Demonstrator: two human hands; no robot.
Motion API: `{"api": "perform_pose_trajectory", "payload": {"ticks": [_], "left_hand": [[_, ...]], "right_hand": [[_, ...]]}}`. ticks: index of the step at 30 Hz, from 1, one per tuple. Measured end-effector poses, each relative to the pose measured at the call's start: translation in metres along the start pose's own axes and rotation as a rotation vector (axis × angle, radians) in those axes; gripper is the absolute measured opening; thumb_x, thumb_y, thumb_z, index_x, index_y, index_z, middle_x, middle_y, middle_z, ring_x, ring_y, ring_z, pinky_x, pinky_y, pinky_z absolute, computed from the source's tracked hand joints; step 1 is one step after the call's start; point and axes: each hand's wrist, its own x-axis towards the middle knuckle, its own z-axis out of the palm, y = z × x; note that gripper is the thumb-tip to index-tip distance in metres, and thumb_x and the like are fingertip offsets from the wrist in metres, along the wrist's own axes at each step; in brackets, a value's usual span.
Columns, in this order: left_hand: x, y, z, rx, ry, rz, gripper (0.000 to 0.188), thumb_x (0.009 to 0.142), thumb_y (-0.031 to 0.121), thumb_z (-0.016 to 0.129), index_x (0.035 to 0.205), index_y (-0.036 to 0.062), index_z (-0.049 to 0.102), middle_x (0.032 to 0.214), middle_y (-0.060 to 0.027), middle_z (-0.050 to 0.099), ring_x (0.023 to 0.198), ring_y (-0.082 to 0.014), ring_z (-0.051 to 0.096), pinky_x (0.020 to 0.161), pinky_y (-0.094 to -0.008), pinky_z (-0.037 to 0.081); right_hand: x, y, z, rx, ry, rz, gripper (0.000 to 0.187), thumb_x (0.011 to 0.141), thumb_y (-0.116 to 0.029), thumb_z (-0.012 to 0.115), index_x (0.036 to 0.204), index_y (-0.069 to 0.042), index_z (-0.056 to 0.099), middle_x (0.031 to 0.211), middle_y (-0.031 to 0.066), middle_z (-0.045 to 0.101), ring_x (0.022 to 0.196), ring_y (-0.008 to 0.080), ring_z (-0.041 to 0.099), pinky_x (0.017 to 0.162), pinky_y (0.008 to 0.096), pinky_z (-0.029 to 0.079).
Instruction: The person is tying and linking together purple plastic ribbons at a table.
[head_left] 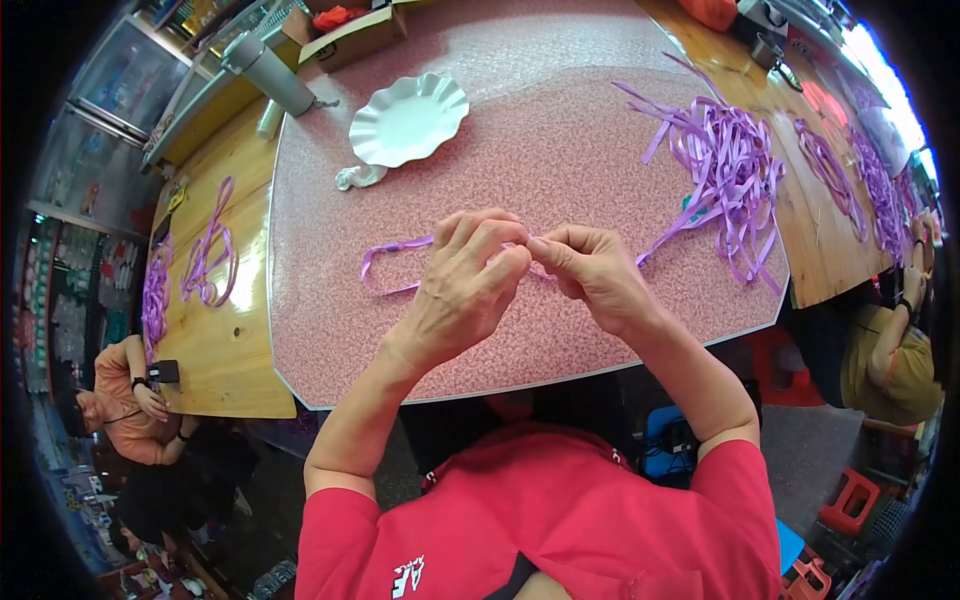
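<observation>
A narrow purple lanyard strap [367,268] forms a loop on the pink speckled table mat, with a darker blue band near its upper side. Its other end runs into my hands above the mat. My left hand [465,280] is closed with bent fingers around the strap. Fingertips of my right hand [603,275] pinch the strap close beside the left fingers. Exactly what lies between the fingertips is hidden. Right of my hands, a tangled heap of purple straps [722,165] lies on the mat, one strand trailing toward my right hand.
A white scalloped dish [409,120] stands far left of centre, beside crumpled white material [360,177]. Behind are a grey tumbler [268,75] and a cardboard box [352,38]. More purple straps [212,250] lie on the left wooden table. People sit at both sides.
</observation>
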Motion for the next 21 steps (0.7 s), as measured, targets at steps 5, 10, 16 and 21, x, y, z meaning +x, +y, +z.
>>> {"api": "perform_pose_trajectory", "payload": {"ticks": [5, 10, 16, 21], "left_hand": [[0.001, -0.005, -0.005, 0.017, -0.059, 0.045, 0.019, 0.08, 0.003, 0.071, 0.094, 0.006, 0.059, 0.107, -0.0113, 0.061, 0.11, -0.032, 0.06, 0.095, -0.0441, 0.043], [0.003, -0.009, -0.01, 0.047, -0.138, 0.091, 0.021, 0.079, 0.003, 0.071, 0.097, 0.007, 0.061, 0.111, -0.0114, 0.061, 0.107, -0.0311, 0.061, 0.096, -0.0442, 0.042], [-0.011, -0.003, 0.016, -0.091, 0.193, -0.048, 0.021, 0.085, 0.0, 0.071, 0.102, 0.0049, 0.061, 0.112, -0.0138, 0.061, 0.102, -0.03, 0.061, 0.09, -0.0385, 0.047], [-0.008, 0.008, 0.02, -0.256, 0.308, -0.255, 0.013, 0.091, 0.003, 0.068, 0.101, 0.0031, 0.059, 0.119, -0.0105, 0.049, 0.098, -0.0206, 0.057, 0.084, -0.0339, 0.048]], "right_hand": [[0.005, 0.004, -0.001, 0.195, -0.061, 0.106, 0.022, 0.092, -0.027, 0.075, 0.085, -0.007, 0.07, 0.067, -0.0059, 0.054, 0.052, 0.0023, 0.037, 0.047, 0.0209, 0.025], [0.006, 0.002, -0.001, 0.066, -0.048, 0.031, 0.022, 0.092, -0.028, 0.074, 0.088, -0.006, 0.071, 0.069, -0.0056, 0.056, 0.054, 0.0024, 0.039, 0.048, 0.0204, 0.027], [0.003, 0.004, 0.02, -0.1, 0.083, -0.284, 0.019, 0.097, -0.023, 0.068, 0.095, -0.004, 0.069, 0.076, -0.0075, 0.056, 0.065, -0.0001, 0.042, 0.055, 0.0184, 0.033], [0.0, 0.002, 0.027, -0.057, 0.141, -0.338, 0.014, 0.102, -0.018, 0.059, 0.1, -0.005, 0.064, 0.075, -0.0082, 0.053, 0.065, 0.0002, 0.042, 0.057, 0.0186, 0.034]]}}
